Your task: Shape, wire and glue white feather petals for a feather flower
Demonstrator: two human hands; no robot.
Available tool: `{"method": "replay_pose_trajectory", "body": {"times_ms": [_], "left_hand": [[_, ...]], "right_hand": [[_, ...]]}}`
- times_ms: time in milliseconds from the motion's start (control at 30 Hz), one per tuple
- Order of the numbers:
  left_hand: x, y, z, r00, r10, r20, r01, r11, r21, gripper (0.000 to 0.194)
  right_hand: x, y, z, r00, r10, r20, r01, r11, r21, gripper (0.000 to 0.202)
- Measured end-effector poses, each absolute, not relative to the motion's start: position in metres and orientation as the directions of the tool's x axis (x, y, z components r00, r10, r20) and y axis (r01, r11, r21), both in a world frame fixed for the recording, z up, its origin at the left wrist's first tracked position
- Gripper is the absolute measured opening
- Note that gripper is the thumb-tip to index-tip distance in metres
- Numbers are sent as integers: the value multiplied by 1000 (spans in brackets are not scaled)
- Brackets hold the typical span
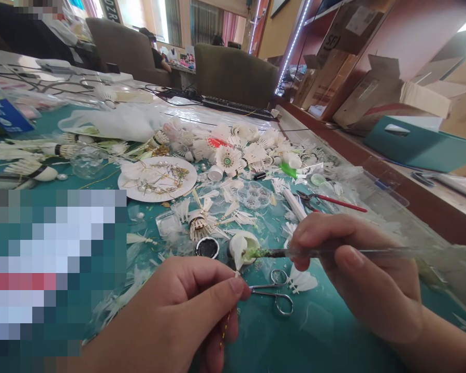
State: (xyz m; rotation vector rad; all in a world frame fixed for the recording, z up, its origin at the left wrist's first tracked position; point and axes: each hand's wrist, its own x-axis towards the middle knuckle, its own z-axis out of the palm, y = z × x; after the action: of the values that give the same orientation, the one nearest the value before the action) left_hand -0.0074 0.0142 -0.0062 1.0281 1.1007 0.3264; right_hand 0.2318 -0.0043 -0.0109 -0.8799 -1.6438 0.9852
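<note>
My left hand (186, 305) pinches the thin stem of a small white feather petal (238, 249) between thumb and fingers, and a yellow-and-dark strand hangs below. My right hand (376, 282) grips a paintbrush (275, 253) with a clear handle. The green-stained bristles are at the petal's right side; whether they touch it I cannot tell. Directly behind the petal is a small white cup (253, 242) with greenish marks inside. To its left sits an open round pot of black stuff (207, 248). Small silver scissors (282, 304) lie just right of my left fingertips.
A white plate (130, 189) holds wiry sprigs and pearls. Beyond it lie heaps of shuttlecocks (227, 158) and loose feathers. Red-handled pliers (341, 203) lie at the right, near a clear compartment palette (254, 195). A teal box (419, 142) and cartons stand farther right.
</note>
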Motion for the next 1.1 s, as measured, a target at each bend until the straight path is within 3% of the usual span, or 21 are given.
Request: {"method": "replay_pose_trajectory", "body": {"times_ms": [433, 967, 1100], "left_hand": [[-6, 13, -3, 434, 695, -573, 217, 536, 816, 35], [-4, 11, -1, 411, 691, -595, 253, 541, 802, 38], [-4, 11, -1, 412, 694, -591, 252, 536, 806, 38]], "right_hand": [[238, 1, -12, -357, 833, 423, 97, 483, -870, 23], [237, 5, -15, -227, 865, 447, 113, 480, -870, 22], [237, 3, -9, -320, 856, 406, 82, 452, -888, 23]]}}
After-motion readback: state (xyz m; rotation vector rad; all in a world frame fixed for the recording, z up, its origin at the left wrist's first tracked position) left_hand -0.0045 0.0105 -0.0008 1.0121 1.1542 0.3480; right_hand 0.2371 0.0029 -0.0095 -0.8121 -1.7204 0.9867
